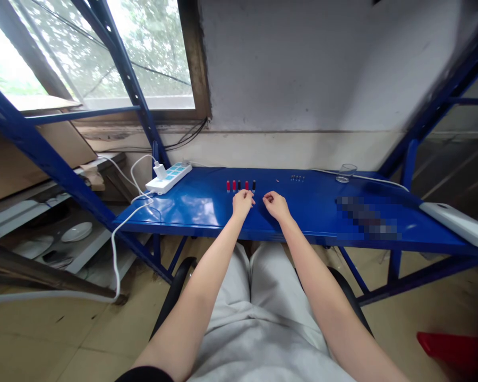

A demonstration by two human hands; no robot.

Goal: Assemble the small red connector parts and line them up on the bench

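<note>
Both my hands rest on a blue metal shelf (199, 204) in front of me. My left hand (242, 200) has its fingers curled, close to a short row of small red and black upright pieces (240, 185). Whether it holds one of them I cannot make out. My right hand (274, 202) lies just to the right, fingers bent and closed, with nothing visible in it. Farther back is a small group of tiny dark parts (297, 178).
A white power strip (168, 178) with a charger and white cable sits at the shelf's left rear. A clear glass (346, 172) stands at the right rear, a white flat object (458, 223) at the far right edge. Blue frame struts rise on both sides.
</note>
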